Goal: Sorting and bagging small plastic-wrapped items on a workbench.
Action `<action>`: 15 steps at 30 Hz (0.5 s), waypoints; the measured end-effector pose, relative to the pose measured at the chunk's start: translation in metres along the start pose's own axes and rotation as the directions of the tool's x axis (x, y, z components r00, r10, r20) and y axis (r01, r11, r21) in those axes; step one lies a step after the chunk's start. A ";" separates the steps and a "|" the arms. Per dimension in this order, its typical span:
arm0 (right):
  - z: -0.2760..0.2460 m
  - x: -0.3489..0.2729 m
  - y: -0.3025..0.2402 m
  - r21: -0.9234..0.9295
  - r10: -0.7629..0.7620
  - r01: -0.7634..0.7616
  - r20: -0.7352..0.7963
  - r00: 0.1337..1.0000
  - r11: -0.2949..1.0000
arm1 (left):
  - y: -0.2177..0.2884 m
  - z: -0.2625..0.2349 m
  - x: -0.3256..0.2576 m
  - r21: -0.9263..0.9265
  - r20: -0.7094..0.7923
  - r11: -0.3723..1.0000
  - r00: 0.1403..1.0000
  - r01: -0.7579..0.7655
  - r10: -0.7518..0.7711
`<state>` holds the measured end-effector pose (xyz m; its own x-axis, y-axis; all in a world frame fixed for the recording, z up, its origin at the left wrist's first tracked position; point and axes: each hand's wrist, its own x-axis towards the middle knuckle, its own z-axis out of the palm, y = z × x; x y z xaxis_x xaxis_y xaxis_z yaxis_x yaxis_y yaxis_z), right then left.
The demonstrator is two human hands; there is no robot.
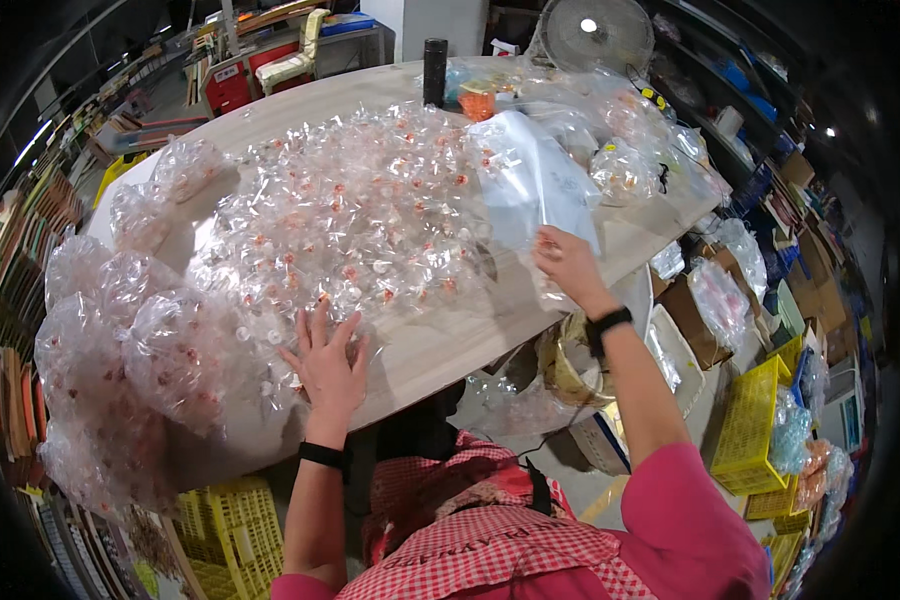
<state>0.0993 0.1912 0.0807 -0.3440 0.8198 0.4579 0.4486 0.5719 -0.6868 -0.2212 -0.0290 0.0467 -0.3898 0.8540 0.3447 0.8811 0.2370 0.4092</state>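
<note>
A wide heap of small clear packets with orange and white pieces (345,215) covers the wooden table (450,340). My left hand (328,362) lies flat with fingers spread on the near edge of the heap, holding nothing. My right hand (567,262) pinches the lower edge of a large clear plastic bag (530,185) that stands up from the table on the right side. Both wrists wear black bands.
Big filled clear bags (140,350) pile at the table's left end, more bags (620,140) at the far right. A black bottle (435,72) and a fan (590,35) stand at the back. Yellow crates (755,425) and cardboard boxes (695,320) sit on the floor at right.
</note>
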 end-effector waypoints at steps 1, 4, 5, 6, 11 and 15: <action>-0.006 -0.012 -0.020 -0.024 0.012 -0.012 -0.028 1.000 1.000 | -0.004 -0.004 -0.002 0.004 0.009 1.000 1.000 0.018 -0.018; -0.041 -0.062 -0.019 -0.043 0.120 -0.122 -0.062 0.991 0.992 | -0.009 -0.003 -0.005 0.023 -0.002 0.999 1.000 0.030 -0.030; -0.051 -0.081 -0.011 -0.125 0.096 -0.110 -0.113 0.989 0.986 | -0.008 -0.001 -0.003 0.027 -0.007 1.000 1.000 0.004 -0.004; -0.056 -0.099 -0.016 0.044 0.219 -0.215 -0.135 0.966 0.976 | -0.008 0.001 -0.002 0.030 -0.010 1.000 1.000 -0.003 0.003; -0.085 -0.140 -0.010 -0.591 0.358 -0.054 0.411 0.838 0.805 | -0.004 0.002 -0.003 0.020 -0.051 1.000 0.999 -0.008 0.009; -0.037 -0.082 -0.046 -0.502 0.107 -0.003 0.178 0.978 0.865 | -0.005 -0.001 -0.007 -0.001 -0.047 1.000 0.999 -0.012 0.012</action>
<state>0.1372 0.0983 0.0955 -0.4354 0.8575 0.2740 0.8030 0.5076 -0.3124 -0.2231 -0.0365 0.0433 -0.3912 0.8341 0.3888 0.8855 0.2261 0.4060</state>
